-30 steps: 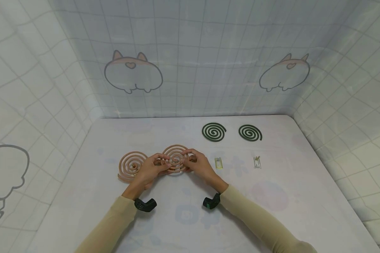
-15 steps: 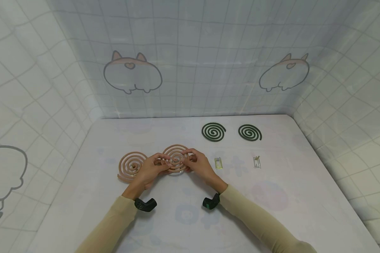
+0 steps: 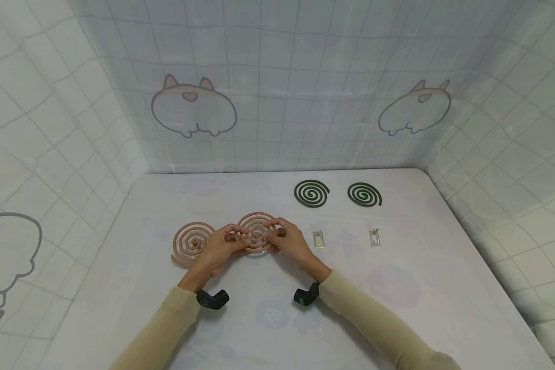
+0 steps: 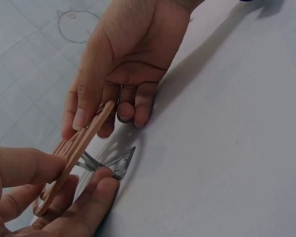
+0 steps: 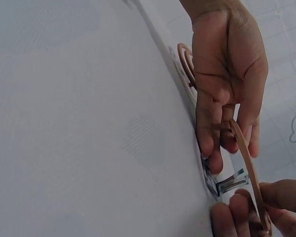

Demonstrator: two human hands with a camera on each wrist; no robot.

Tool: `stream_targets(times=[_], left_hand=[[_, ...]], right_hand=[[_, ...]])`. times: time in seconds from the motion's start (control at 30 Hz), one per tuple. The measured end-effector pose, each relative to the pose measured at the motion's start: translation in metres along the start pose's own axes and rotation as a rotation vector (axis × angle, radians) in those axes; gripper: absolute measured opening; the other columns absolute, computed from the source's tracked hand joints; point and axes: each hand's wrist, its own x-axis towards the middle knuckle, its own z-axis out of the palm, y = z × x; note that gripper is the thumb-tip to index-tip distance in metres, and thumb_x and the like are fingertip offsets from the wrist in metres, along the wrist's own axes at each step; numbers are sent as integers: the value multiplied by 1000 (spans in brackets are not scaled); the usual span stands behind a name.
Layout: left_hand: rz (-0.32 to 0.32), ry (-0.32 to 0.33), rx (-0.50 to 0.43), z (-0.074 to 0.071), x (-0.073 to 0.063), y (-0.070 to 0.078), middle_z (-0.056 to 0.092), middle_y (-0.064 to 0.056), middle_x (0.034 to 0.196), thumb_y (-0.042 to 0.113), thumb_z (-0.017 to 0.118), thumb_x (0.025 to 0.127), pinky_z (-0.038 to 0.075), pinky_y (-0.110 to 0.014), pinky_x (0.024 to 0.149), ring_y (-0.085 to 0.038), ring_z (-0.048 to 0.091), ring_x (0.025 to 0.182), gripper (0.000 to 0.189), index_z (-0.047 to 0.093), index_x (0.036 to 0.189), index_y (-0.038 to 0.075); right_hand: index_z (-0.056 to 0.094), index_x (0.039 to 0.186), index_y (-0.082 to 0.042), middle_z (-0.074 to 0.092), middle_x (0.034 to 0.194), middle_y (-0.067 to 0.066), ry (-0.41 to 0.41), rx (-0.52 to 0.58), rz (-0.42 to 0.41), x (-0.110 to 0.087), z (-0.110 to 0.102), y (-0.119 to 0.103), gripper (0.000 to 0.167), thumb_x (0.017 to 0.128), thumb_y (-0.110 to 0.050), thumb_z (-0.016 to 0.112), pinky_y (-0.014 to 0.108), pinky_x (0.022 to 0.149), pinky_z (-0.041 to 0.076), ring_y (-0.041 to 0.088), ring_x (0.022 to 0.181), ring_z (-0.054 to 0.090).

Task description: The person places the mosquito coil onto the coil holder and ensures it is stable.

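Note:
A brown mosquito coil (image 3: 257,213) is held between both hands, tilted in the left wrist view. My left hand (image 3: 221,247) pinches its left edge, thumb on the upper face and fingers beneath. From the other side my right hand (image 3: 290,243) holds it, thumb and forefinger near the inner rings. Under the coil stands a small metal coil stand (image 4: 122,167), its upright prongs reaching toward the coil's underside. Left fingertips lie right at the stand's base. To the left, a second brown mosquito coil (image 3: 181,240) is partly covered by my left hand and wrist.
Two green mosquito coils (image 3: 311,193) (image 3: 364,195) lie at the back right of the white table (image 3: 268,339). In front of them lie a yellowish metal stand (image 3: 318,239) and a silver metal stand (image 3: 374,238). Cloth walls (image 3: 287,92) with grid lines surround the table's back and sides.
Both hands stay on the coil in nearly the same place. The right hand and wrist shift very slightly to the left.

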Motion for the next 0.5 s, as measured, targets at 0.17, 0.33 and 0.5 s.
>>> stream_targets(times=[0.17,0.33,0.5], left_hand=[[-9,4,9,-1,0,0,58,-14,99,-8,68,95,61,-43,90,-28,70,93,34,56,127,-9],[-9,12,28,-2,0,0,57,-14,100,-7,69,95,61,-42,89,-27,69,93,33,57,126,-8],[-5,13,29,-1,0,0,59,-18,108,-7,69,95,61,-41,89,-28,68,96,33,58,126,-8]], right_hand=[[63,131,-6,70,94,21,-2,29,5,0,5,-1,32,101,-13,70,39,69,65,27,74,72],[62,132,-4,70,101,25,0,48,12,-1,9,-2,33,101,-12,69,43,72,65,36,82,74],[64,131,-7,71,98,19,12,33,15,-1,10,-2,31,101,-14,69,38,69,64,28,77,74]])
